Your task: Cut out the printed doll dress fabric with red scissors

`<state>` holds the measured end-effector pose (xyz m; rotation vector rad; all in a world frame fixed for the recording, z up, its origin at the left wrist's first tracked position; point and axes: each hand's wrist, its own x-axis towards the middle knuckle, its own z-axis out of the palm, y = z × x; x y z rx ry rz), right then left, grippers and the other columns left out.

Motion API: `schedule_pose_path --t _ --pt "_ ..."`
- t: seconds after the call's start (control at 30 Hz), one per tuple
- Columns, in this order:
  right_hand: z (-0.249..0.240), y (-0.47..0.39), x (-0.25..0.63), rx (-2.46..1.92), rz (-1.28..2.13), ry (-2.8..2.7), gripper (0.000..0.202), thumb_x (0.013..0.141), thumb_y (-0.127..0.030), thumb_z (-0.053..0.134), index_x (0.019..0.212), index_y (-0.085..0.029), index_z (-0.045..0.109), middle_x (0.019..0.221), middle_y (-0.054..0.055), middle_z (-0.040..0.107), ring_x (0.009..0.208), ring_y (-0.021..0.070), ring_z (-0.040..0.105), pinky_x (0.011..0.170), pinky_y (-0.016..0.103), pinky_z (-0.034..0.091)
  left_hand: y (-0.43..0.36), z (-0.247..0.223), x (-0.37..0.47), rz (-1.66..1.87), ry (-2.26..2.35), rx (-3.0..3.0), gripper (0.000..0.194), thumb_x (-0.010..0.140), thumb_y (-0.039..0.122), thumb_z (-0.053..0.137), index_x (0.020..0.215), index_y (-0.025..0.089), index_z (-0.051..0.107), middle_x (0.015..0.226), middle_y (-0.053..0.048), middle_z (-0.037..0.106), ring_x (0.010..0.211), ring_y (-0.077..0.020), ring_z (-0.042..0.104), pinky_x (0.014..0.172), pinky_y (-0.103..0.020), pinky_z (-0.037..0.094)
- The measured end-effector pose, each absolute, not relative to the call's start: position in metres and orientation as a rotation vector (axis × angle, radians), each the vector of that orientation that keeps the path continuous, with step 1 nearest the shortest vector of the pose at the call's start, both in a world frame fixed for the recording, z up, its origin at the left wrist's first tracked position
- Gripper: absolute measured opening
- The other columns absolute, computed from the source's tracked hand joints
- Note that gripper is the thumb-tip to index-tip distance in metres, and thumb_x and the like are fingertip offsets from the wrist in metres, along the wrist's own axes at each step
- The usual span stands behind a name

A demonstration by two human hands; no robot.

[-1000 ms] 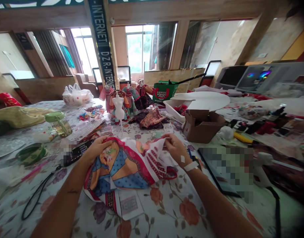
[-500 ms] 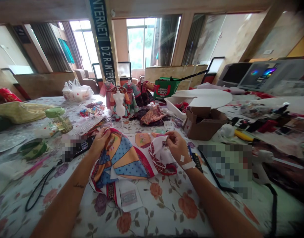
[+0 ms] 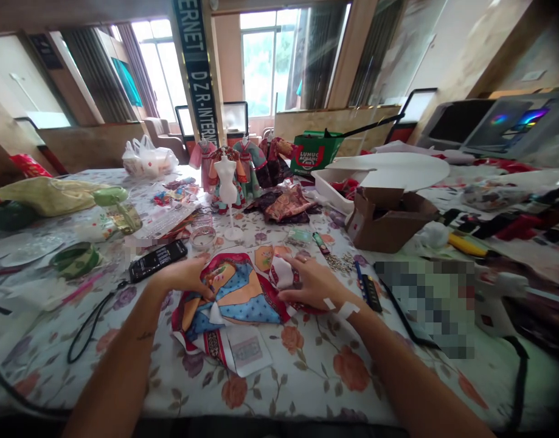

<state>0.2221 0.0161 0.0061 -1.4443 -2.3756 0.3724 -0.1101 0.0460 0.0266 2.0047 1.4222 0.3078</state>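
A printed fabric piece (image 3: 252, 298) with blue and orange panels and a red border lies partly folded on the floral tablecloth (image 3: 306, 371). My left hand (image 3: 185, 277) rests at its left edge, thumb and fingers apart over the cloth. At the right side, my right hand (image 3: 313, 281) touches a folded white part of the fabric, its fingers spread. White tape strips show on my right wrist. Below the fabric's front edge sticks out a white paper-like patch (image 3: 248, 351) with a grey printed square.
Behind the fabric stands a small white mannequin (image 3: 227, 182), with dressed miniature forms beyond it. A black phone (image 3: 158, 260) lies left; a cardboard box (image 3: 391, 225) stands right, near a tablet (image 3: 420, 304). Small beads (image 3: 338, 263) lie beyond my right hand.
Both hands have lowered the fabric from a raised, stretched position onto the table. My fingers have loosened from its upper edges and lie over it. The camera view has shifted slightly.
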Motion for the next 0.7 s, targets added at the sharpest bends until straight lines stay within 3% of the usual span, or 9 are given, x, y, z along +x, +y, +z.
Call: schedule_pose_path --t 0.1,0.17,0.27,0.43,0.57,0.63,0.7 --pt "-0.001 0.015 0.212 -1.32 0.411 -2.441 0.044 0.069 -0.039 0.071 0.11 -0.023 0.066 0.103 0.011 0.065 0.087 0.0269 0.061 0.072 0.031 0.044 0.046 0.029 -0.103 0.364 1.289 1.854 0.041 0.056 0.044 0.076 0.086 0.017 0.067 0.082 -0.001 0.071 0.081 -0.0228 0.064 0.07 -0.027 0.049" --pt "-0.003 0.016 0.207 -1.283 0.434 -2.406 0.027 0.072 -0.023 0.066 0.098 -0.023 0.07 0.094 0.007 0.068 0.082 0.0236 0.063 0.07 0.028 0.045 0.046 0.029 -0.099 0.417 1.218 1.78 0.04 0.066 0.045 0.07 0.093 0.017 0.065 0.091 -0.003 0.071 0.085 -0.0225 0.065 0.073 -0.028 0.05" --pt "-0.002 0.018 0.205 -1.294 0.385 -2.235 0.035 0.073 -0.014 0.058 0.108 -0.02 0.064 0.092 0.008 0.069 0.083 0.0246 0.064 0.07 0.029 0.047 0.048 0.029 -0.098 0.629 1.076 1.513 0.039 0.074 0.042 0.066 0.104 0.016 0.062 0.1 -0.006 0.071 0.086 -0.0209 0.066 0.075 -0.028 0.052" --pt "0.013 0.025 0.213 -1.29 0.267 -1.8 0.028 0.086 -0.023 0.042 0.112 -0.018 0.053 0.09 0.008 0.064 0.074 0.0214 0.061 0.062 0.031 0.049 0.044 0.034 -0.102 0.884 0.896 1.192 0.034 0.075 0.031 0.068 0.105 0.015 0.062 0.087 -0.006 0.073 0.072 -0.0174 0.069 0.067 -0.025 0.054" --pt "0.031 0.029 0.218 -1.083 0.358 -1.399 0.019 0.079 -0.024 0.053 0.097 -0.021 0.057 0.078 0.0 0.059 0.06 0.0146 0.053 0.051 0.026 0.046 0.026 0.046 -0.101 0.914 0.737 1.169 0.055 0.08 0.024 0.06 0.132 0.02 0.046 0.099 -0.007 0.072 0.071 -0.018 0.07 0.068 -0.028 0.055" --pt "0.043 0.03 0.218 -0.999 0.376 -1.31 0.016 0.074 -0.022 0.057 0.09 -0.021 0.06 0.077 -0.001 0.059 0.063 0.0142 0.053 0.055 0.025 0.046 0.016 0.05 -0.102 0.907 0.61 1.183 0.07 0.078 0.018 0.06 0.142 0.026 0.033 0.106 -0.006 0.071 0.063 -0.0166 0.07 0.064 -0.028 0.055" --pt "0.056 0.031 0.216 -0.945 0.361 -1.281 0.015 0.073 -0.021 0.059 0.087 -0.02 0.063 0.078 -0.002 0.061 0.069 0.0145 0.055 0.062 0.025 0.046 0.011 0.051 -0.104 0.983 0.533 1.186 0.078 0.076 0.013 0.061 0.144 0.031 0.026 0.109 -0.003 0.07 0.07 -0.018 0.071 0.068 -0.029 0.055"
